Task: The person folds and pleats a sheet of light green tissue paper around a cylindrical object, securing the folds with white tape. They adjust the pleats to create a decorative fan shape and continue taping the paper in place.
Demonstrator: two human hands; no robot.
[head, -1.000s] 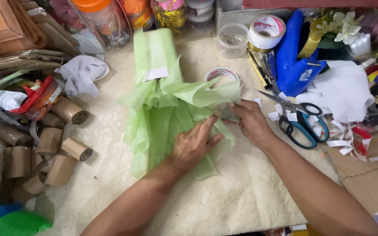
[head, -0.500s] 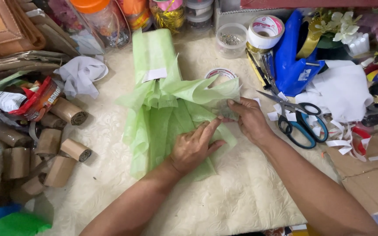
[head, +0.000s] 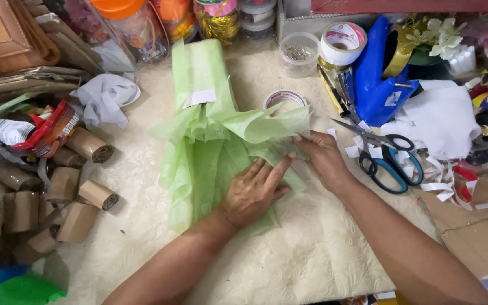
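Note:
A light green tissue paper bundle (head: 210, 124), gathered in the middle and taped with a white strip, lies on the cream textured table cover (head: 312, 248). My left hand (head: 253, 191) presses flat on its lower folds with fingers spread. My right hand (head: 321, 156) pinches the paper's right edge, beside a tape roll (head: 284, 100) that lies flat on the table.
Blue-handled scissors (head: 388, 155) and white paper scraps lie right of my right hand. Cardboard tubes (head: 63, 186) are piled at left with a grey cloth (head: 105, 96). Jars, a white tape roll (head: 341, 42) and a clear cup (head: 297, 53) line the back.
Both hands stay on the green paper; my right hand has shifted slightly along the right edge. The bundle has barely moved.

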